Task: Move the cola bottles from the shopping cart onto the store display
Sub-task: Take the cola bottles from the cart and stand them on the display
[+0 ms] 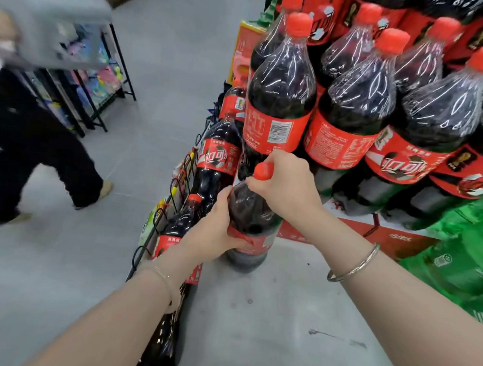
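A large cola bottle (251, 212) with a red cap and red label stands upright on the grey display surface (282, 316). My left hand (216, 227) grips its body at the label. My right hand (285, 183) wraps around its neck just under the cap. Right behind it, several cola bottles (356, 105) stand in shrink-wrapped rows on the display. More cola bottles (218, 155) sit lower at the left edge, behind a black wire frame (173, 194); whether that is the cart I cannot tell.
Green soda bottles (465, 258) in plastic wrap crowd the right side. A person in black trousers (29, 151) walks across the grey aisle floor at left. A black rack of colourful goods (98, 79) stands beyond that person.
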A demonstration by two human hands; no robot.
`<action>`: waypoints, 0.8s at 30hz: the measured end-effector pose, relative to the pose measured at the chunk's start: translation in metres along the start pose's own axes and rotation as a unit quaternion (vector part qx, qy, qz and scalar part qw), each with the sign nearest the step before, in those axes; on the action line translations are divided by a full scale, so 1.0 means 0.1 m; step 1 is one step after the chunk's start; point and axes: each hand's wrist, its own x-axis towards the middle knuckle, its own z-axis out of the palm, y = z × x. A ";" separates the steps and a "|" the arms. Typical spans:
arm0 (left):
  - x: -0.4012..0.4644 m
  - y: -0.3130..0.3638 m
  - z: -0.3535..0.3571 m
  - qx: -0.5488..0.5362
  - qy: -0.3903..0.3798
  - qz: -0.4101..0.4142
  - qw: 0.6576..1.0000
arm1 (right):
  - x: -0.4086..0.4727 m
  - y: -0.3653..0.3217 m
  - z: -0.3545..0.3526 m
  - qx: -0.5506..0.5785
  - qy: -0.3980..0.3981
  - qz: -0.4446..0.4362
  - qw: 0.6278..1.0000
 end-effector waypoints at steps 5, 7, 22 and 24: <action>0.07 0.00 -0.02 0.002 -0.011 0.001 1.000 | 0.06 0.02 0.01 0.006 0.001 0.003 1.000; 0.10 -0.01 -0.05 0.015 -0.016 0.002 1.000 | 0.08 0.02 0.03 0.008 0.009 0.006 1.000; 0.14 -0.07 -0.08 0.030 0.003 0.002 1.000 | 0.10 -0.05 0.05 0.008 -0.010 0.015 1.000; 0.12 -0.07 -0.06 0.022 0.017 0.000 1.000 | 0.11 -0.07 0.04 0.004 -0.022 0.009 1.000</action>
